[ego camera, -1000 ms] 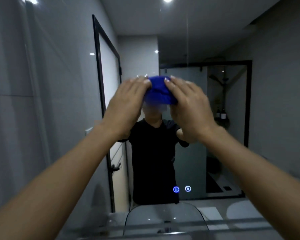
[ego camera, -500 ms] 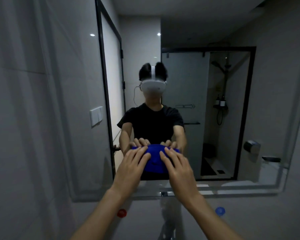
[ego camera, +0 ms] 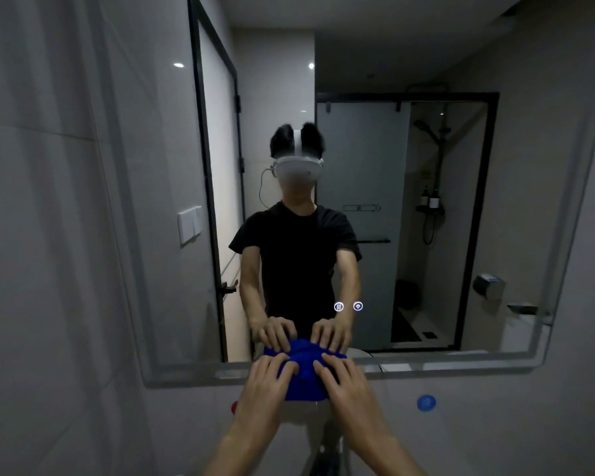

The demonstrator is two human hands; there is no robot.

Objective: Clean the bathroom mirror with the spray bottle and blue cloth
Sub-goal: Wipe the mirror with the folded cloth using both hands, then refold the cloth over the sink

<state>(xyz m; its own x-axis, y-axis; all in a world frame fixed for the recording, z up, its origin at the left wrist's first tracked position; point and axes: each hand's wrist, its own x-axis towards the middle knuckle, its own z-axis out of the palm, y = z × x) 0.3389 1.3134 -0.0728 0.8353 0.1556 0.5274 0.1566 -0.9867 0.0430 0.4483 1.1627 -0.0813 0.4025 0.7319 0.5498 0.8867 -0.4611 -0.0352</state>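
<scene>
Pressing blue cloth (ego camera: 303,384) on mirror (ego camera: 529,201), left hand (ego camera: 264,384), right hand (ego camera: 348,386)

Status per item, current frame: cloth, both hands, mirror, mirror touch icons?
blue cloth: bunched, pressed against the mirror's bottom edge under both hands.
left hand: fingers spread on the cloth, pressing it.
right hand: fingers spread on the cloth, pressing it.
mirror: wall-mounted; too dim to tell whether wet or streaked.
touch icons: both lit.
</scene>
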